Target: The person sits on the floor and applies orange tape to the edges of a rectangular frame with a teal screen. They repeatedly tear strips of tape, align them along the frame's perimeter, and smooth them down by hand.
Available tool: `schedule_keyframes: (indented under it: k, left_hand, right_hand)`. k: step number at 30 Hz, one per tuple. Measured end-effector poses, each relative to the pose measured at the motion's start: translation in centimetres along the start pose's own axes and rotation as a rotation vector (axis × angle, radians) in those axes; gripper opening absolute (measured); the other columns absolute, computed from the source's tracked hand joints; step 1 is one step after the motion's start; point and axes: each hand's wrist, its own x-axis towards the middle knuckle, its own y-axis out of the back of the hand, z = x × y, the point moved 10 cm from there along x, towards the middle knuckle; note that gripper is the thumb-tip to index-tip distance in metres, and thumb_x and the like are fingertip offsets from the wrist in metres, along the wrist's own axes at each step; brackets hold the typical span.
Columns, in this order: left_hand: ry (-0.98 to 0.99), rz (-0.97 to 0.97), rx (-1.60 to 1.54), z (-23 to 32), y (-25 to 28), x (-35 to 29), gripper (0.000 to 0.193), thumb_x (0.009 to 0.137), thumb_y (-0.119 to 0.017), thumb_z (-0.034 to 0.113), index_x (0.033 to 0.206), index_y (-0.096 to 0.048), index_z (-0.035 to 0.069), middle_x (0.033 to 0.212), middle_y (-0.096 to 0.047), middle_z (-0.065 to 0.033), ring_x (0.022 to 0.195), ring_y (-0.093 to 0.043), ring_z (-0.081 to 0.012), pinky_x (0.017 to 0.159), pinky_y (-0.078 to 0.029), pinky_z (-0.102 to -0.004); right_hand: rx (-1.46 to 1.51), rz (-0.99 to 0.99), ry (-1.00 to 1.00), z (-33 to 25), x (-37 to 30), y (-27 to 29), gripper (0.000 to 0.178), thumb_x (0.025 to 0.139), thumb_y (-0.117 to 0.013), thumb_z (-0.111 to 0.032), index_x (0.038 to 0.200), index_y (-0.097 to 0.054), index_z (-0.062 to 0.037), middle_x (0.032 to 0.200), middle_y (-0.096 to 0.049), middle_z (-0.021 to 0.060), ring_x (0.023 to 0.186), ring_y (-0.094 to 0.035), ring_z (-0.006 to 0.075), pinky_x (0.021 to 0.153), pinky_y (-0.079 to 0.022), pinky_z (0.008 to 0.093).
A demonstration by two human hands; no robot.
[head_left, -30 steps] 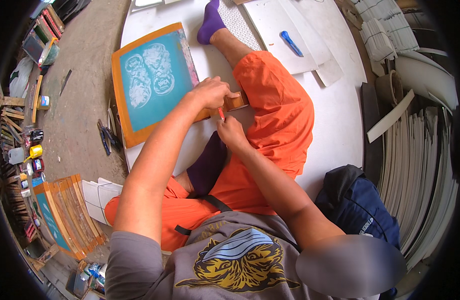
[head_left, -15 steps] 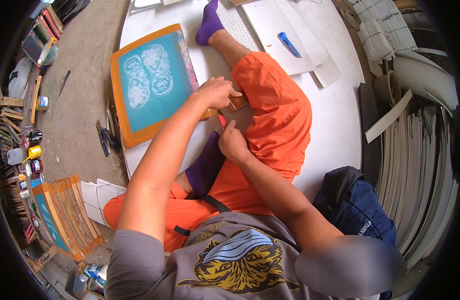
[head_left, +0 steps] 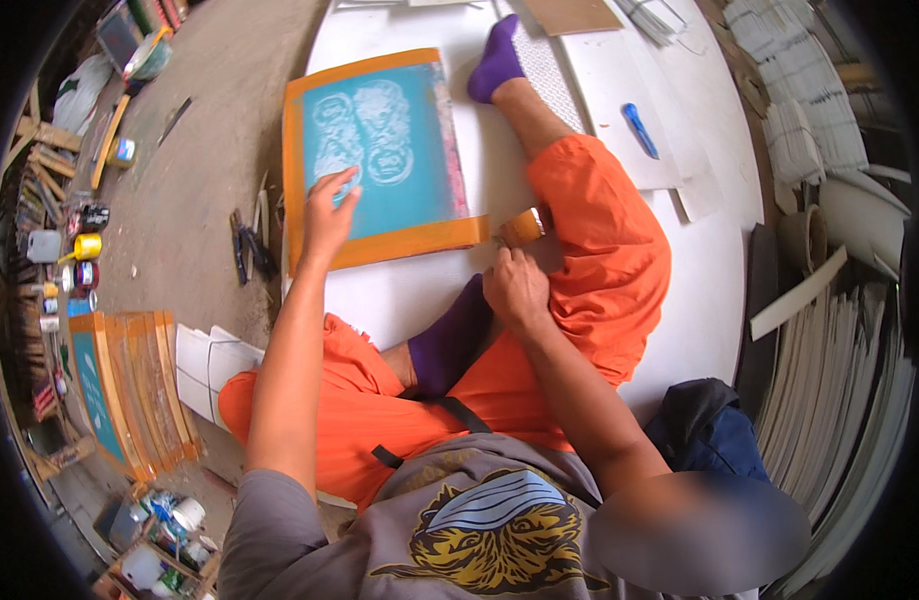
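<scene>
A screen-printing frame point(head_left: 410, 215) with teal mesh, white printed-looking motifs and brown-taped borders lies on the white tabletop at left. My left hand point(head_left: 330, 222) is over its lower left part, fingers apart and holding nothing; I cannot tell whether they touch the mesh. My right hand point(head_left: 520, 292) is closed between my legs, just nearer to me than a roll of brown packing tape point(head_left: 523, 228). A small dark tip shows by its fingers, but what they grip is mostly hidden. The tape roll rests beside my orange trouser leg, near the frame's right corner.
A blue cutter point(head_left: 640, 130) lies on white boards point(head_left: 610, 90) at the far right. More taped frames point(head_left: 140, 395) lean at the lower left, near paint pots point(head_left: 87, 246). Dark pliers-like tools point(head_left: 248, 250) are on the floor. A navy backpack point(head_left: 715, 430) sits at right.
My left hand has left the spot by the tape roll and moved left over the mesh. The red tool seen in my right hand is now hidden. The whole view has shifted.
</scene>
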Motion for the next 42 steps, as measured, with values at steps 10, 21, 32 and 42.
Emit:
schedule_keyframes:
  k: [10,21,32,42]
  left_hand:
    - [0.327,0.141,0.711,-11.2,6.7,-10.4,0.060,0.111,-0.034,0.046,0.164,-0.030,0.016,0.171,-0.026,-0.0102,0.159,-0.017,-0.0350,0.123,-0.016,-0.0612]
    - [0.572,0.008,0.485,-17.1,5.3,-11.4,0.073,0.109,-0.028,0.058,0.167,-0.015,0.016,0.172,-0.023,-0.0115,0.160,-0.004,-0.0376,0.123,-0.006,-0.0665]
    - [0.654,0.026,0.535,-17.4,5.1,-11.5,0.070,0.110,-0.022,0.055,0.165,-0.021,0.012,0.170,-0.025,-0.0124,0.160,-0.010,-0.0367,0.124,-0.009,-0.0640]
    - [0.678,-0.002,0.555,-17.7,5.1,-11.4,0.073,0.109,-0.019,0.059,0.166,-0.017,0.013,0.171,-0.023,-0.0111,0.160,-0.007,-0.0355,0.125,-0.008,-0.0637]
  right_hand:
    - [0.161,-0.133,0.525,-18.5,0.9,-3.1,0.081,0.102,-0.047,-0.061,0.156,-0.039,-0.0010,0.163,-0.036,0.0217,0.155,-0.027,0.0382,0.125,-0.022,0.0526]
    - [0.246,-0.215,0.593,-29.9,-0.5,-13.1,0.096,0.101,-0.027,-0.073,0.164,-0.019,-0.0018,0.169,-0.024,0.0192,0.159,-0.015,0.0333,0.129,-0.011,0.0502]
    - [0.158,-0.174,0.513,-24.8,1.1,-12.5,0.093,0.100,-0.032,-0.071,0.164,-0.021,-0.0049,0.169,-0.027,0.0139,0.158,-0.022,0.0299,0.128,-0.015,0.0524]
    - [0.023,-0.146,0.342,-14.9,2.5,-10.1,0.088,0.103,-0.031,-0.067,0.164,-0.019,-0.0056,0.170,-0.026,0.0138,0.158,-0.022,0.0297,0.128,-0.016,0.0518]
